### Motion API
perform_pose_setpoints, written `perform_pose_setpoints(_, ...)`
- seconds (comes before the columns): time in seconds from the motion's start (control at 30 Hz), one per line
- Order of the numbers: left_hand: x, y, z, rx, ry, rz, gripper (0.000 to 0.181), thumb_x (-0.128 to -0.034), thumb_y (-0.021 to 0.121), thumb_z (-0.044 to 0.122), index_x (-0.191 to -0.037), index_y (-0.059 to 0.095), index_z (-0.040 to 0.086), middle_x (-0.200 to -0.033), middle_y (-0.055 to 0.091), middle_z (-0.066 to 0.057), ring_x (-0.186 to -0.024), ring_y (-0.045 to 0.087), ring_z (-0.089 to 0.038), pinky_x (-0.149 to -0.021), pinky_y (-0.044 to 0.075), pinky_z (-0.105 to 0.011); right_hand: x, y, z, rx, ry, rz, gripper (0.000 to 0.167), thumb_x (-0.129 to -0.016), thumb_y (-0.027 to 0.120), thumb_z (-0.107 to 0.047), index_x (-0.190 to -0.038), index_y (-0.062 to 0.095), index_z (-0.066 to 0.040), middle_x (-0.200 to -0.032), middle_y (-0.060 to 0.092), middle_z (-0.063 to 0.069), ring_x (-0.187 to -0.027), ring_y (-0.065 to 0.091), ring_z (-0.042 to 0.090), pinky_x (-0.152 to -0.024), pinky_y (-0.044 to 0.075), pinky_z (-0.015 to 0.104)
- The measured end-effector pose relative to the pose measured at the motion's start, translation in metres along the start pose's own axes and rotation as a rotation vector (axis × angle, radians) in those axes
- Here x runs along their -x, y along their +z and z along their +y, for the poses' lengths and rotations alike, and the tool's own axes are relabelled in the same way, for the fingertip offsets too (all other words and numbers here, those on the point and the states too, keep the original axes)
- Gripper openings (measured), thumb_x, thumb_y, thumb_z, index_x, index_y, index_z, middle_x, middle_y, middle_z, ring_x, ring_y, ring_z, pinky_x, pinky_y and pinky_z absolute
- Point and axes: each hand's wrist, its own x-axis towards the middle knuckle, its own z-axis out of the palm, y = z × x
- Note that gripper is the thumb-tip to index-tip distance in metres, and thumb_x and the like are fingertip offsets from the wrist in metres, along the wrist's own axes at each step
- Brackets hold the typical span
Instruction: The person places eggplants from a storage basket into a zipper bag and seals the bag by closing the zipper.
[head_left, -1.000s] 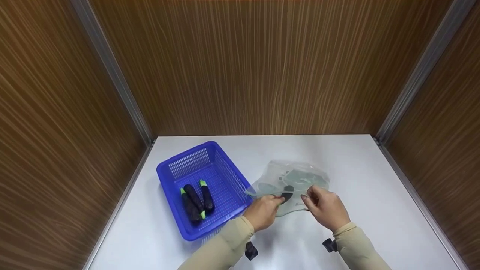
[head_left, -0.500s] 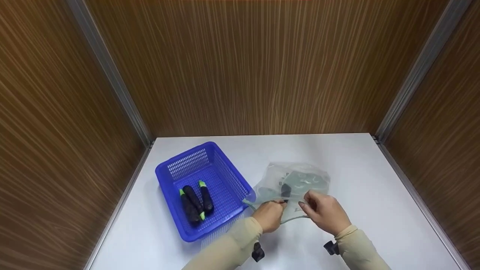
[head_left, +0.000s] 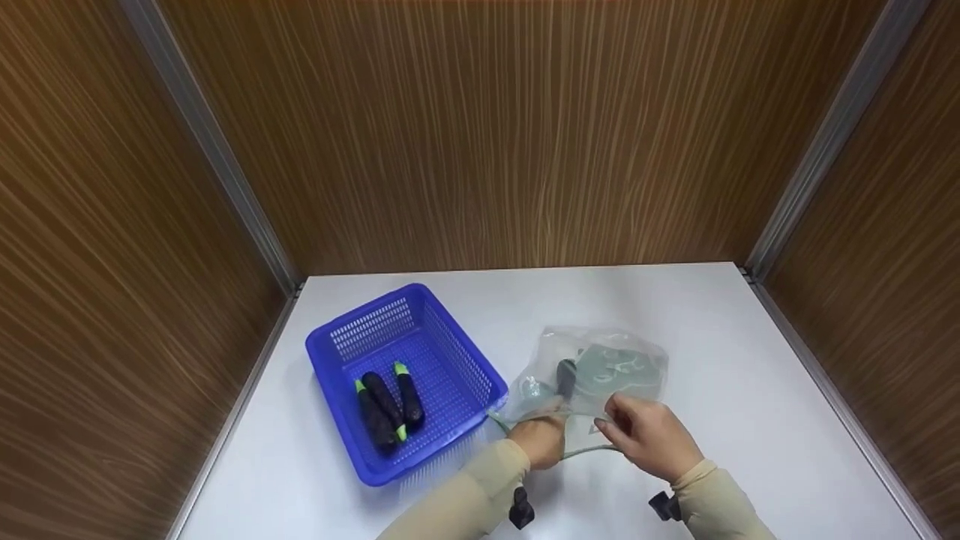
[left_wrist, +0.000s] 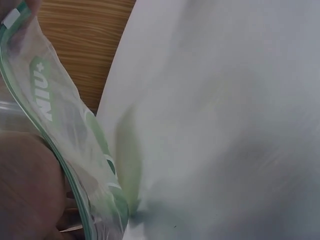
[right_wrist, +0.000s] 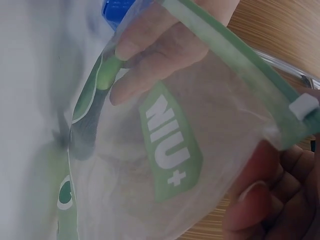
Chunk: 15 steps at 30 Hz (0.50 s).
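Observation:
A clear zip bag with green print (head_left: pixel 619 367) lies on the table in the head view. My left hand (head_left: pixel 541 439) reaches through its mouth. Inside, its fingertips lie on both sides of the green end of a dark eggplant (head_left: pixel 566 379), seen through the film in the right wrist view, where the eggplant (right_wrist: pixel 85 132) points away from the fingers. In the left wrist view, the left hand (left_wrist: pixel 30 185) is beside the green zip edge of the bag (left_wrist: pixel 65 120). My right hand (head_left: pixel 652 436) pinches the rim near the white slider (right_wrist: pixel 304 106).
A blue perforated basket (head_left: pixel 337 420) stands left of the bag, its right corner close to the bag's mouth. Three dark eggplants with green ends (head_left: pixel 409 394) lie in it. Wood-grain panels (head_left: pixel 510 135) enclose the white table (head_left: pixel 720 337) at the back and sides.
My left hand has moved right and its fingers have gone from the bag's mouth to inside, along with the eggplant. The right hand, still at the rim, has come slightly nearer.

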Motion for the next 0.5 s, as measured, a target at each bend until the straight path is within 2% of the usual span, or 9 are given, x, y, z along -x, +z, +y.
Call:
perform_pose_setpoints(0.07,0.001,0.003,-0.001,-0.021,-0.002,-0.008,0.029,-0.0879,0.06,0.016,-0.116,0.057,0.01,-0.093,0.067,-0.002,-0.079,0.062,-0.014,-0.075,0.053,-0.028,0.002,0.001,0.0,-0.005,0.012,-0.01,0.025,-0.081,0.077,-0.014,-0.079,0.054,-0.026,-0.062,0.04,-0.021,-0.049,0.036,-0.004,-0.044,0.034,0.018)
perform_pose_setpoints(0.3,0.006,0.005,-0.002,-0.061,0.043,0.012,0.01,-0.0913,0.058,0.017,-0.1,0.058,0.013,-0.08,0.064,-0.001,-0.074,0.062,-0.014,-0.069,0.053,-0.029,0.004,0.004,0.001,-0.014,0.03,-0.018,0.025,-0.082,0.076,-0.015,-0.079,0.054,-0.026,-0.061,0.042,-0.022,-0.048,0.036,-0.004,-0.043,0.034,0.018)
perform_pose_setpoints(0.37,0.008,0.005,-0.001,-0.051,0.066,0.025,0.011,-0.0927,0.056,0.017,-0.103,0.058,0.014,-0.081,0.064,-0.001,-0.078,0.064,-0.014,-0.07,0.053,-0.03,0.004,0.004,0.001,-0.017,0.022,-0.007,0.027,-0.082,0.076,-0.013,-0.078,0.053,-0.026,-0.061,0.041,-0.021,-0.048,0.036,-0.004,-0.043,0.034,0.018)
perform_pose_setpoints(0.5,0.012,0.002,0.002,-0.013,0.122,0.051,0.026,-0.0945,0.054,0.017,-0.119,0.062,0.014,-0.092,0.068,0.0,-0.088,0.066,-0.013,-0.076,0.053,-0.027,0.005,0.004,0.002,-0.012,0.012,0.011,0.028,-0.08,0.076,-0.01,-0.078,0.053,-0.024,-0.062,0.04,-0.022,-0.049,0.036,-0.004,-0.043,0.034,0.018)
